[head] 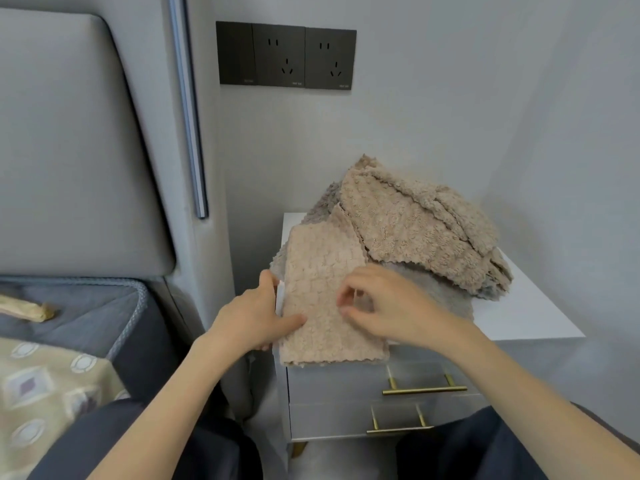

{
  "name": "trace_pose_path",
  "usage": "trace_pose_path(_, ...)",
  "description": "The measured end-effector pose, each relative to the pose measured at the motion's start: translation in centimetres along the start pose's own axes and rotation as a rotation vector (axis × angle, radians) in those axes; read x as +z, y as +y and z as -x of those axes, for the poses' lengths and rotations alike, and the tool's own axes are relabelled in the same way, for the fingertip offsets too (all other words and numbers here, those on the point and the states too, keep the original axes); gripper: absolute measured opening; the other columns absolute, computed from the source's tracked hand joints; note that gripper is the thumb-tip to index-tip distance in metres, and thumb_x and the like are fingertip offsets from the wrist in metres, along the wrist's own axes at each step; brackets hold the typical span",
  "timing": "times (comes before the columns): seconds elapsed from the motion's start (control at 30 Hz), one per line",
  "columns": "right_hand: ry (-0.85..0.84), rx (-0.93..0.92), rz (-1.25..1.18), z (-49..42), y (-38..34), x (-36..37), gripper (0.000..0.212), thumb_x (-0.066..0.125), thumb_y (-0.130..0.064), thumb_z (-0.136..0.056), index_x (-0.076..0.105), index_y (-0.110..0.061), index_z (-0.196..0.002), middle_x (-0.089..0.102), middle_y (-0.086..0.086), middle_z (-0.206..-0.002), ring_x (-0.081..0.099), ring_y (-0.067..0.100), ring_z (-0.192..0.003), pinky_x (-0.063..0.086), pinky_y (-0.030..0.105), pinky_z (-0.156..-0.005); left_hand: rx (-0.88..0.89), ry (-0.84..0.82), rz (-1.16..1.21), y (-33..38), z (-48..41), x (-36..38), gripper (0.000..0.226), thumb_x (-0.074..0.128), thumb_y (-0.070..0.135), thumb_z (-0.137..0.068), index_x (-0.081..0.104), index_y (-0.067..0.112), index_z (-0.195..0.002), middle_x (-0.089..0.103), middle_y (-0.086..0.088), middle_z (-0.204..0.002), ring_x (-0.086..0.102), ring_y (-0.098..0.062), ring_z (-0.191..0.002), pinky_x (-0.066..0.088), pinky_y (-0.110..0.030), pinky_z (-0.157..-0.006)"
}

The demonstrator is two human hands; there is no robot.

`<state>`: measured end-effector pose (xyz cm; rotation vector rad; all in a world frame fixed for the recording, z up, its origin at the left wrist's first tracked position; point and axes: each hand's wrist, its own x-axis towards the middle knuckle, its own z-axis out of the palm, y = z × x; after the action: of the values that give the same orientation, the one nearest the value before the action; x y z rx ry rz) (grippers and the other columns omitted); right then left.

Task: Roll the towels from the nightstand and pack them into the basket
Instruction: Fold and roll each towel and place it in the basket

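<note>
Soft, light and floppy, the towel point(322, 289) on the tabletop point(526, 313) looks best taken by its edges, where the left hand point(249, 317) grips and the right hand point(388, 306) pinches.

White nightstand point(526, 317) tucked in the corner, two drawers with brass handles point(424, 389). At the front of its top a beige towel point(322, 271) lies flat, its near end hanging over the edge. Under and beside it, a grey towel point(433, 292). Behind, a rumpled heap point(415, 223) of beige towels. The right side shows bare white.
</note>
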<state>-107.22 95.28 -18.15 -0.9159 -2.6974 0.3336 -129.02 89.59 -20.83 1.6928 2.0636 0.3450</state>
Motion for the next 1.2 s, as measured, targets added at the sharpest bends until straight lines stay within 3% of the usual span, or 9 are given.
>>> trace_pose_path(0.1, -0.104, -0.051, 0.053, 1.9, -0.4, 1.5, 0.025, 0.063, -0.05, -0.082, 0.06, -0.032, -0.098, 0.054, -0.019, -0.1, 0.043, -0.001, -0.097, 0.04, 0.022, -0.085, 0.292, 0.227, -0.176, -0.6, 0.5, 0.6, 0.042, 0.06, 0.049, -0.084, 0.036, 0.032, -0.114, 0.046, 0.016, -0.093, 0.051, -0.007, -0.079, 0.043, -0.027, -0.061)
trace_pose_path(0.23, -0.138, -0.128, 0.228, 3.7, 0.0, 2.9, 0.054, 0.074, -0.052, -0.068, 0.047, -0.028, -0.108, 0.043, -0.011, -0.11, 0.036, 0.007, -0.098, 0.035, 0.025, -0.08, 0.599, 0.248, -0.148, -0.6, 0.9, 1.3, 0.02, 0.062, 0.028, -0.087, 0.062, 0.031, -0.107, 0.049, 0.014, -0.108, 0.041, -0.006, -0.1, 0.043, -0.029, -0.088)
trace_pose_path(0.37, -0.085, -0.158, 0.301, 4.5, 0.7, 3.1, 0.041, 0.068, -0.017, -0.075, 0.05, -0.022, -0.111, 0.046, -0.004, -0.11, 0.044, 0.015, -0.098, 0.041, 0.026, -0.076, 0.589, 0.126, -0.123, -0.7, 1.0, 1.8, 0.046, 0.06, 0.058, -0.079, 0.058, 0.035, -0.118, 0.051, 0.02, -0.124, 0.047, -0.002, -0.116, 0.04, -0.028, -0.1)
trace_pose_path(0.5, -0.011, -0.134, 0.183, 5.0, 2.0, 2.8, 0.023, 0.057, -0.015, -0.087, 0.058, -0.02, -0.109, 0.053, -0.006, -0.11, 0.051, 0.013, -0.103, 0.049, 0.03, -0.074, 0.607, 0.053, -0.243, -1.2, 1.2, 1.9, 0.083, 0.067, 0.073, -0.058, 0.045, 0.036, -0.13, 0.041, 0.024, -0.13, 0.04, 0.002, -0.118, 0.032, -0.02, -0.104)
trace_pose_path(0.73, 0.042, 0.108, -0.176, 4.9, 3.1, 2.2, 0.013, 0.058, -0.029, -0.093, 0.067, -0.026, -0.102, 0.067, -0.013, -0.096, 0.06, 0.003, -0.086, 0.048, 0.026, -0.078, 0.523, 0.033, -0.044, -0.9, 1.1, 0.8, 0.034, 0.062, 0.043, -0.086, 0.063, 0.037, -0.119, 0.048, 0.029, -0.132, 0.046, 0.004, -0.124, 0.037, -0.026, -0.107)
trace_pose_path(0.87, 0.078, 0.19, -0.338, 4.2, 3.1, 1.9, 0.013, 0.059, -0.031, -0.092, 0.064, -0.036, -0.081, 0.064, -0.01, -0.069, 0.051, 0.009, -0.057, 0.035, 0.023, -0.057, 0.419, -0.031, 0.113, -0.9, 1.1, 0.1, 0.029, 0.056, 0.044, -0.09, 0.073, 0.026, -0.106, 0.056, 0.028, -0.126, 0.065, -0.024, -0.098, 0.047, -0.035, -0.096)
trace_pose_path(1.0, 0.109, 0.305, -0.466, 3.4, 3.1, 1.8, 0.021, 0.059, -0.032, -0.093, 0.067, -0.023, -0.076, 0.063, -0.009, -0.058, 0.05, 0.004, -0.051, 0.033, 0.014, -0.052, 0.368, -0.021, 0.24, -0.6, 0.9, 0.1, 0.059, 0.05, 0.048, -0.089, 0.062, -0.008, -0.072, 0.062, -0.015, -0.085, 0.054, -0.016, -0.072, 0.044, -0.029, -0.074)
trace_pose_path(1.07, 0.122, 0.357, -0.449, 2.9, 3.1, 1.9, 0.024, 0.059, -0.035, -0.093, 0.067, -0.019, -0.076, 0.061, -0.009, -0.053, 0.048, 0.005, -0.048, 0.031, 0.014, -0.049, 0.293, 0.045, 0.245, -0.7, 0.7, 0.2, 0.057, 0.058, 0.037, -0.09, 0.057, -0.012, -0.061, 0.059, -0.021, -0.079, 0.053, -0.018, -0.077, 0.041, -0.028, -0.081)
trace_pose_path(1.2, 0.153, 0.436, -0.387, 2.3, 2.9, 2.5, 0.03, 0.061, -0.039, -0.091, 0.066, -0.013, -0.077, 0.065, 0.003, -0.057, 0.044, 0.009, -0.047, 0.034, 0.023, -0.051, 0.059, 0.085, 0.252, -1.4, -0.1, 0.0, 0.038, 0.07, 0.049, -0.079, 0.072, 0.02, -0.054, 0.048, 0.012, -0.042, 0.041, -0.007, -0.057, 0.033, -0.026, -0.081)
